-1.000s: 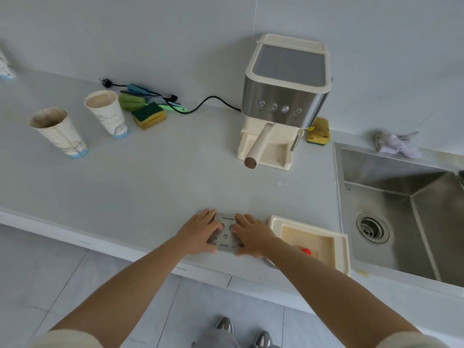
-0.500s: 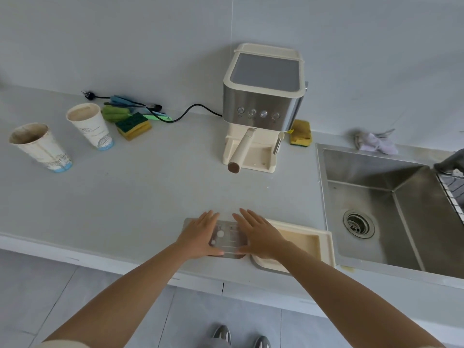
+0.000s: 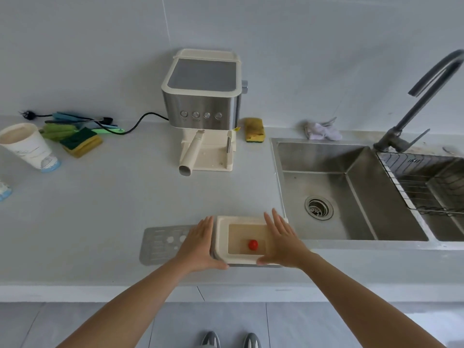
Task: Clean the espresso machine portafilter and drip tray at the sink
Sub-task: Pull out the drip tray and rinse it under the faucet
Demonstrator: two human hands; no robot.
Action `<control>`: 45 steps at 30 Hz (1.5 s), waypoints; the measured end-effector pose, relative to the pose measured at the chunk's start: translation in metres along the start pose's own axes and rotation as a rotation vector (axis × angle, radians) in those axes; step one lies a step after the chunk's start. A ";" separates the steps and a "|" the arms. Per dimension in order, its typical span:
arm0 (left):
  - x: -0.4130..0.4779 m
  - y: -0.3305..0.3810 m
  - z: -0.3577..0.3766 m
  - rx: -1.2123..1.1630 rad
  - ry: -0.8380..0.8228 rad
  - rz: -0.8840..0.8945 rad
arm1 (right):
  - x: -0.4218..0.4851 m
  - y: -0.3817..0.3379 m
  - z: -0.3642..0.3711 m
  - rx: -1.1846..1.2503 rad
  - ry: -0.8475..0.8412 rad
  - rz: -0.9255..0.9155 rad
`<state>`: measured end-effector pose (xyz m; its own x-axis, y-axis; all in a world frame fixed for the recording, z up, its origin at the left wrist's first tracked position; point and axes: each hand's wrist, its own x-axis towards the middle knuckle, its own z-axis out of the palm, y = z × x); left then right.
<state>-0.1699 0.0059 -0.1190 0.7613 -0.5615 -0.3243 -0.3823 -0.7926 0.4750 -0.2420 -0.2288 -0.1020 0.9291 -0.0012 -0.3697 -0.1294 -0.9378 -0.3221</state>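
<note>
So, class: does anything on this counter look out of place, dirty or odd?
Yes. The drip tray sits apart from the espresso machine, holding brownish liquid with a red float. Its metal grate lies separately alongside. The machine's power plug lies loose on the counter.

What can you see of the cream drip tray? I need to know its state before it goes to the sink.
The drip tray is a cream, plastic-looking rectangular basin with rounded corners and a broad rim. Its metal grate is off, lying flat beside it. Inside sits shallow brownish liquid and a small red float. It rests level on the counter's front edge, just left of the sink. The left hand and right hand press flat against its two sides.
</note>
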 end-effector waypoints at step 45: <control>0.123 0.122 -0.041 -0.314 0.107 0.343 | -0.011 0.111 -0.093 0.703 0.429 0.140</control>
<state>-0.1009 -0.1500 -0.0675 0.6749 -0.7374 -0.0270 -0.4572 -0.4465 0.7692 -0.2348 -0.3655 -0.0525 0.9212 -0.3673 -0.1282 -0.3071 -0.4845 -0.8191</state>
